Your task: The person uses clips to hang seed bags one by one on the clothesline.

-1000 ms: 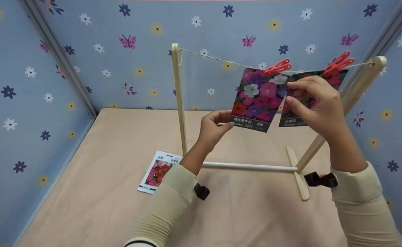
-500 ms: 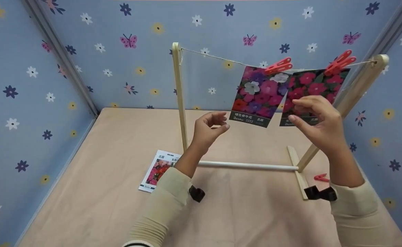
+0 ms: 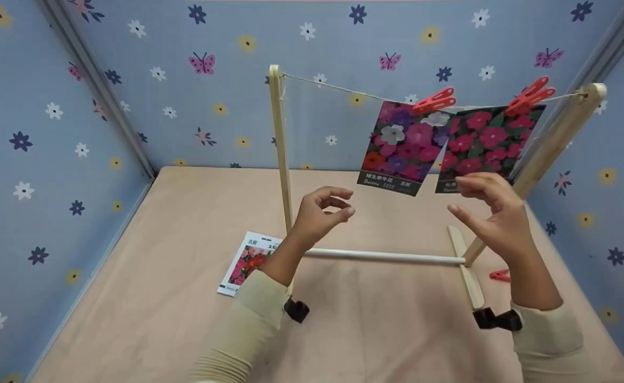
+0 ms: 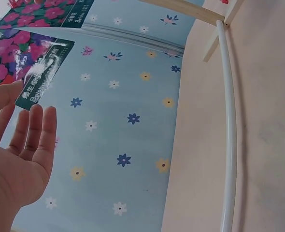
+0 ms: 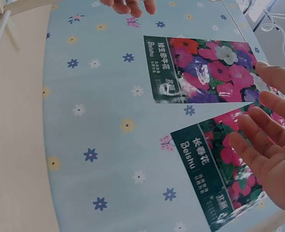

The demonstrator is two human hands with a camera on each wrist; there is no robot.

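Two flower seed packets hang from a string [image 3: 338,88], each under a red clothespin. The mixed-colour packet [image 3: 405,143] hangs on the left, tilted, below one clothespin [image 3: 435,100]. Beside it, their upper corners overlapping, is the pink-flower packet [image 3: 487,138] with its own clothespin [image 3: 530,96]. My left hand [image 3: 317,218] is held below and left of the mixed-colour packet, fingers loosely bent around nothing. My right hand [image 3: 498,218] is in front of the pink-flower packet's lower edge, thumb and fingers apart, covering part of its label.
The string runs between two wooden posts [image 3: 279,133], joined below by a white rod [image 3: 381,256]. A white seed packet [image 3: 242,266] lies on the table [image 3: 173,213] at left, partly behind my left forearm. Another red clothespin [image 3: 499,275] lies by the right foot of the stand.
My left hand has let go of the mixed-colour packet's lower corner and drawn back. My right hand has come down from between the packets, uncovering the pink flowers. Both packets stay hanging.
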